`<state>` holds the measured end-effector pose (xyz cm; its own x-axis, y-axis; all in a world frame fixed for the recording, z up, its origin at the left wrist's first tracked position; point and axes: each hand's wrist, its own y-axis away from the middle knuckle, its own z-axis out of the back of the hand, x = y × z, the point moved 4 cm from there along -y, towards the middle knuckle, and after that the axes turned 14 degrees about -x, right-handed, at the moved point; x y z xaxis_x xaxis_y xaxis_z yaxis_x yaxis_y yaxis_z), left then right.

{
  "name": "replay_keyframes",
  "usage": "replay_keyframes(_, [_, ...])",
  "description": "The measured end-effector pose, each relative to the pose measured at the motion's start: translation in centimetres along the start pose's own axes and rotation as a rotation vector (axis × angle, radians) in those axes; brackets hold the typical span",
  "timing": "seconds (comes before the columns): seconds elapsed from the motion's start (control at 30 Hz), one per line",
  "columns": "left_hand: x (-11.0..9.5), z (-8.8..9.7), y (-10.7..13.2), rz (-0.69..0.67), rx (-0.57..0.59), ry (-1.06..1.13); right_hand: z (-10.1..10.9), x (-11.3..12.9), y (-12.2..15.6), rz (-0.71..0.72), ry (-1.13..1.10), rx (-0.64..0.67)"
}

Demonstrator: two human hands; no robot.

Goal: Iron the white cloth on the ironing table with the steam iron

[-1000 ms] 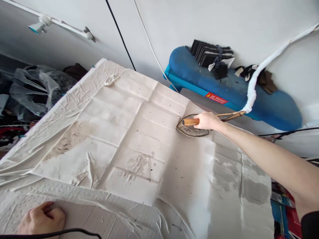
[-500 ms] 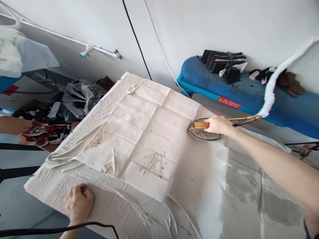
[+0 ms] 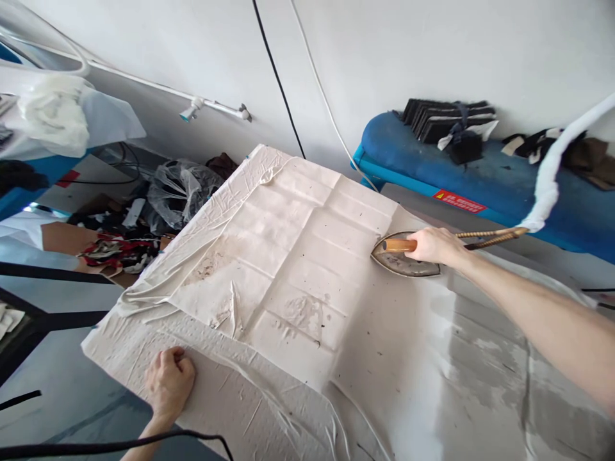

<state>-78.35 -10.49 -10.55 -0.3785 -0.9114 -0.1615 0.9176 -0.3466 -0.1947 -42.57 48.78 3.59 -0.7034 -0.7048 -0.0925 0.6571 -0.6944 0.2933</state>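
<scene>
A creased, stained white cloth (image 3: 298, 256) lies spread over a padded ironing table (image 3: 480, 397). My right hand (image 3: 435, 246) is closed round the wooden handle of a metal iron (image 3: 403, 261) that rests flat on the cloth near its far right side. A braided cord (image 3: 485, 235) runs from the iron to a white-wrapped hose (image 3: 548, 179). My left hand (image 3: 169, 381) is curled with its knuckles pressed on the cloth's near left edge.
A blue padded board (image 3: 490, 173) with dark fabric pieces (image 3: 446, 121) stands along the wall behind. Plastic bags and scraps (image 3: 168, 192) pile up left of the table. A black cable (image 3: 120, 442) crosses the bottom left; black and white cords hang down the wall.
The view has swung left and back, showing more of the floor on the left. The iron and both hands stay in place on the cloth.
</scene>
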Motion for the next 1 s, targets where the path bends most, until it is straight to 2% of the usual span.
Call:
replay_keyframes(0.2, [0.1,-0.1,-0.1,-0.021,-0.024,-0.015,0.3,0.3,0.0,0.011,0.006,0.005])
replay_keyframes(0.53, [-2.1,1.5,-0.6,-0.012,-0.071,-0.009,0.1,0.2,-0.2,0.038,0.001,-0.007])
replay_keyframes(0.77, [-1.1,1.0,-0.6,-0.031,-0.052,-0.030,0.5,0.5,0.4,0.032,0.010,-0.021])
replay_keyframes(1.0, [0.5,-0.6,-0.9,0.041,0.009,-0.136,-0.2,0.1,0.0,-0.010,0.037,-0.023])
